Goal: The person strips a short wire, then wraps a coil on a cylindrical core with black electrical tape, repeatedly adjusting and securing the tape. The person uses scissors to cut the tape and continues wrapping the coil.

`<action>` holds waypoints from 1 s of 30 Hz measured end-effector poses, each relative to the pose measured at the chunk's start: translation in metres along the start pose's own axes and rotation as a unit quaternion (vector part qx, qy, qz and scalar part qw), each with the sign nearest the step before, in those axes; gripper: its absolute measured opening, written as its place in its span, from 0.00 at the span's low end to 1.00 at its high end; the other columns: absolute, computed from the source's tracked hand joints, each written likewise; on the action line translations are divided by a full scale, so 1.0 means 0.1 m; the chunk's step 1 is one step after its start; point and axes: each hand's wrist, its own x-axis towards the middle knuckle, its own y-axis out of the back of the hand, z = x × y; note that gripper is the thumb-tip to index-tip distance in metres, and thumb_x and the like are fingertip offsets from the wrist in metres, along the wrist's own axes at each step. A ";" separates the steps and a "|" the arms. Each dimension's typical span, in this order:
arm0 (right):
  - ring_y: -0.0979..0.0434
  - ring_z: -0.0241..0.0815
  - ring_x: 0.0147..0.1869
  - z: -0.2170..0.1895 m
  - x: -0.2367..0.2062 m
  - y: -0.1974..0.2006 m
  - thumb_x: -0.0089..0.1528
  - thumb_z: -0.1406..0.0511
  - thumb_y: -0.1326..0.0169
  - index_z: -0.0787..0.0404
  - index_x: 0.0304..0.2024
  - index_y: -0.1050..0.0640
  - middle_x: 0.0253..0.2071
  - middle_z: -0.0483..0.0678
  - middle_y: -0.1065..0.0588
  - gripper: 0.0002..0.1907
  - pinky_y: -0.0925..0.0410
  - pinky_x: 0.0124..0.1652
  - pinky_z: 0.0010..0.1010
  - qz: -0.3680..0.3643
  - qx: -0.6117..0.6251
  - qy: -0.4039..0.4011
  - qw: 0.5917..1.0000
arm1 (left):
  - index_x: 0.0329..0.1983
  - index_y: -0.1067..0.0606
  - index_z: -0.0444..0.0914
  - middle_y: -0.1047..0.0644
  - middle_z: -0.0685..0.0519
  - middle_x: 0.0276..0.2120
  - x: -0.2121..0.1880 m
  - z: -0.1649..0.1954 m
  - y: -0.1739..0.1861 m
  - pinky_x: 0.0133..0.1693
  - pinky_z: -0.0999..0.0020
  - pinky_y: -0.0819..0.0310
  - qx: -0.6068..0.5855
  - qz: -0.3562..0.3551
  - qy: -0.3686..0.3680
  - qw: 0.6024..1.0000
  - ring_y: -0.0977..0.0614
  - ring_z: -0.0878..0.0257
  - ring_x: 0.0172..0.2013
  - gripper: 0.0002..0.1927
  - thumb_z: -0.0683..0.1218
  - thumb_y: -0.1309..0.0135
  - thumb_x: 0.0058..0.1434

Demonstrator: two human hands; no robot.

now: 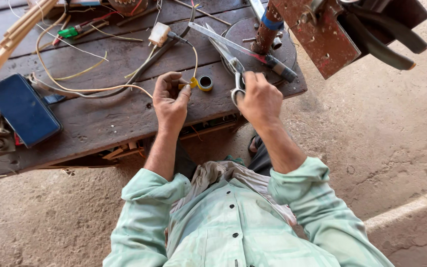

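Observation:
My left hand (170, 99) pinches a thin yellow wire (194, 60) together with the loose end of yellow tape, just left of a small roll of yellow tape (204, 83) lying on the dark wooden table (100, 118). The wire runs up to a small white plug block (159, 33). My right hand (259, 99) grips the handles of large steel scissors (228, 57), whose blades are spread and point up and left over the table, close to the wire.
A dark blue phone (21, 110) lies at the table's left. Loose yellow wires (70, 74), wooden sticks (13, 34) and a green-handled tool (68, 32) sit at the back. A rusty red machine (322, 34) overhangs at upper right. Bare dirt ground (386, 143) lies to the right.

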 end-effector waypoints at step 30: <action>0.22 0.34 0.47 -0.08 -0.79 0.37 0.65 0.69 0.37 0.70 0.47 0.20 0.45 0.49 0.21 0.11 0.28 0.49 0.23 -0.171 0.759 -0.008 0.629 | 0.44 0.22 0.31 0.21 0.54 0.34 -0.81 0.86 -0.10 0.37 0.75 0.27 -0.178 -0.230 0.245 0.925 0.22 0.70 0.34 0.06 0.38 0.40 0.66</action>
